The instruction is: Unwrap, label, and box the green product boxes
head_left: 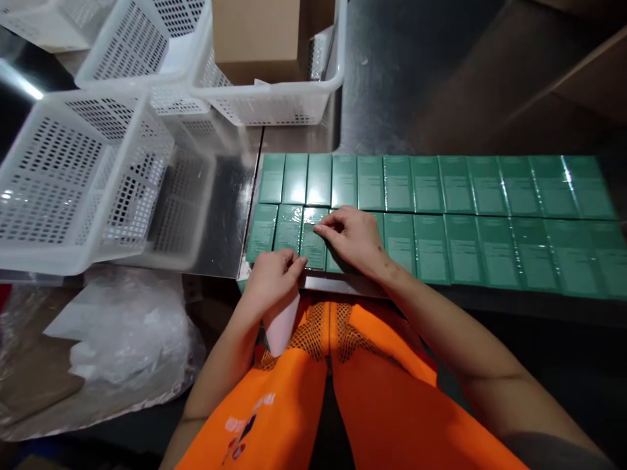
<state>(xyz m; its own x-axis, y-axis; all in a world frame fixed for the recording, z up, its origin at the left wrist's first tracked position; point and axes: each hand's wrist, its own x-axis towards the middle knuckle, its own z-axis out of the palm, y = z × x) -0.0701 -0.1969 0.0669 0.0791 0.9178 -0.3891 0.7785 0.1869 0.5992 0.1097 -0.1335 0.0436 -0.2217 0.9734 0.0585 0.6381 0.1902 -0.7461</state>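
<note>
Glossy green shrink-wrapped rectangular boxes (431, 222) lie flat in two long rows on the dark table (392, 98). Right hand (355, 238) rests on the near row, fingers pinched together on a box's top edge at 9 o'clock. Left hand (274, 277), at 7 o'clock from it, is clamped on a pale pink paper sheet (281, 326) at the table's near edge. White perforated plastic baskets (78, 176) sit at 10 o'clock.

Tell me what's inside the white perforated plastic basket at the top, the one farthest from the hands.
The white perforated plastic basket holds a brown cardboard box, standing against its walls. Whatever is inside the box or beneath it is hidden.
</note>
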